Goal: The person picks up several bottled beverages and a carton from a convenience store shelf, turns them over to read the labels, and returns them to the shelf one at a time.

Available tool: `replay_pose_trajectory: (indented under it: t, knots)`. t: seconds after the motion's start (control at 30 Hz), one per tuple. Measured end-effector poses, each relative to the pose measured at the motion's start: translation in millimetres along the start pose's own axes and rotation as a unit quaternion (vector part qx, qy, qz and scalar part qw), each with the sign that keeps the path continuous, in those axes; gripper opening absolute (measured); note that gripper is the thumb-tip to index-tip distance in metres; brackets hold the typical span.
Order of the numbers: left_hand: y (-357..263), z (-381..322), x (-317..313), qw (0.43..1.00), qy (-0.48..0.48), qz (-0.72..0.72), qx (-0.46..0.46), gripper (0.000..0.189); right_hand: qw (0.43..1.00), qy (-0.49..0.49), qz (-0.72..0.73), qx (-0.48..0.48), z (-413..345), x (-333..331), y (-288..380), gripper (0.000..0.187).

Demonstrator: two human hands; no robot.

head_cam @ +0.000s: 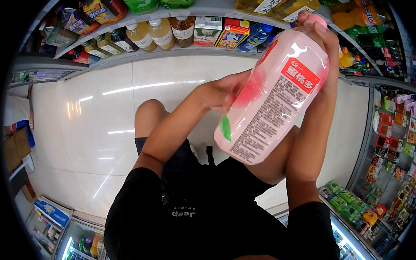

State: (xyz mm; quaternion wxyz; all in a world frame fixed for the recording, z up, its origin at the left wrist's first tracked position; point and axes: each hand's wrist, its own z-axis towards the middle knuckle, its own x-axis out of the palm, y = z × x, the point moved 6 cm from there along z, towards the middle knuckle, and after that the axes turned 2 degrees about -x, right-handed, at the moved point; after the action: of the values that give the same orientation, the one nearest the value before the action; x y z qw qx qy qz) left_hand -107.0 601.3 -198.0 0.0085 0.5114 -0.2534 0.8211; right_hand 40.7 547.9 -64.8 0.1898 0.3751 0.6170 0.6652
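Note:
A large pink plastic drink bottle (264, 97) is held up before me, tilted with its pink cap at the upper right. Its printed back label faces the camera. My right hand (323, 37) grips the bottle around the neck and cap. My left hand (226, 91) holds the left side of the bottle's body, with its fingers mostly hidden behind it. Beyond the bottle stand shelves of drinks, with juice bottles (160, 33) and cartons (207, 31) on the lower shelf.
The grey shelf edge (157, 15) curves across the top. Packaged snacks (396, 143) hang on a rack at the right. Bottles (346, 202) lie above a lit cooler (350, 243) at the lower right. Cardboard boxes (18, 145) stand at the left, beside the tiled floor (73, 152).

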Motion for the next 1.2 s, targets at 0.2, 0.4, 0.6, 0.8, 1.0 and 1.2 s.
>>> replay_pose_trajectory:
  t: [0.2,0.4,0.6,0.8,1.0,1.2]
  knots:
    - [12,3,9,0.999,-0.036,-0.008,-0.019,0.136,1.000,0.017,0.000,-0.001,-3,-3,-4,0.037]
    - [19,13,28,0.998,-0.055,-0.029,0.001,0.139,0.999,-0.003,0.028,0.037,-8,-4,-4,0.038]
    - [18,18,36,0.997,-0.058,-0.037,0.037,0.129,0.995,0.007,0.100,0.028,-12,9,0,0.034]
    - [19,22,69,0.985,-0.128,-0.113,0.007,0.124,0.968,-0.038,0.230,0.090,-11,10,-1,0.025]
    - [18,20,71,0.976,-0.152,-0.156,-0.001,0.126,0.965,0.006,0.234,0.118,-9,10,-6,0.022]
    - [10,21,68,0.992,-0.113,-0.061,0.018,0.131,0.981,-0.049,0.150,0.115,-11,0,-5,0.028]
